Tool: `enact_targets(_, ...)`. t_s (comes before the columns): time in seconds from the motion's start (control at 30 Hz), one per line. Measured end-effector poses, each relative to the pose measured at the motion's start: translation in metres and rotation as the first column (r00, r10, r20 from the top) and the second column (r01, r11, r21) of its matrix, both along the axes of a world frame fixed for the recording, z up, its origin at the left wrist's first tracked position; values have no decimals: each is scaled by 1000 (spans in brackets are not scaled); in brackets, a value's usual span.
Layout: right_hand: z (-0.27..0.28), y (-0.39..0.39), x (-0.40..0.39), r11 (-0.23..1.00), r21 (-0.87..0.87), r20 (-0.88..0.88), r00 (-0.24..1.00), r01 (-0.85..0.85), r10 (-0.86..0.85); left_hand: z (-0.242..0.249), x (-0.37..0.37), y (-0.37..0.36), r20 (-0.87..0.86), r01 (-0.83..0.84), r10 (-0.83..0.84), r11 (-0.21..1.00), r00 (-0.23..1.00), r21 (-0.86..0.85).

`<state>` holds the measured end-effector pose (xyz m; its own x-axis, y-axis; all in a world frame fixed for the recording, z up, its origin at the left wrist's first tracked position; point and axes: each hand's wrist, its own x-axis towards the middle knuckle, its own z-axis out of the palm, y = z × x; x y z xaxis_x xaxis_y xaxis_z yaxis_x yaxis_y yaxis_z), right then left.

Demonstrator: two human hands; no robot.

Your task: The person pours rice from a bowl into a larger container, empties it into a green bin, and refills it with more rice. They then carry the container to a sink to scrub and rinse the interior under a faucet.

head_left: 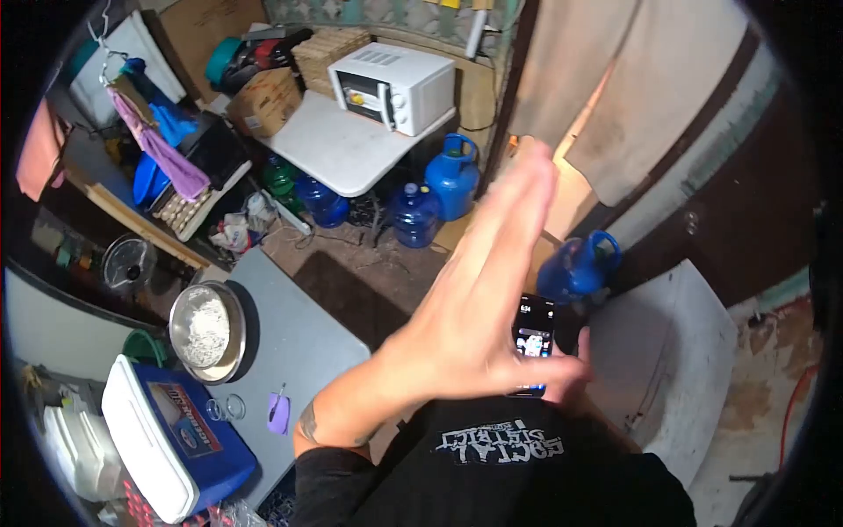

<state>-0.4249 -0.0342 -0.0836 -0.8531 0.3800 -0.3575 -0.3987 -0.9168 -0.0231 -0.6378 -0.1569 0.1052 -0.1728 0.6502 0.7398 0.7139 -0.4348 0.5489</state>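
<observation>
My left hand (479, 316) is raised in front of the camera, its fingers stretched out and the thumb apart. Nothing is in it. Behind its thumb, a black smartphone (534, 316) with a lit screen is partly covered. My right hand (571, 386) grips the phone low down, close to my black shirt, and is mostly hidden by the left hand. To the left, on the grey table, stand a metal bowl (208, 332) of white flour-like powder, small glass cups (226, 407) and a purple tag-like item (278, 413).
A blue cooler (189, 422) with a white lid sits at the grey table (294, 321). Farther back, a white microwave (395, 88) rests on a white table (329, 154), with blue water jugs (414, 215) below. A blue gas cylinder (575, 268) stands by a whitish panel (659, 342) at right.
</observation>
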Motion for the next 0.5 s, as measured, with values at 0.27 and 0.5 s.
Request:
enact_targets(0.27, -23, 48, -95, 723, 463, -150, 758, -513, 634, 40, 8, -16, -144, -601, 736, 636, 662, 484)
enact_targets(0.5, -17, 92, -160, 741, 291, -214, 714, -605, 667, 42, -6, 32, -106, -766, 934, 341, 340, 545)
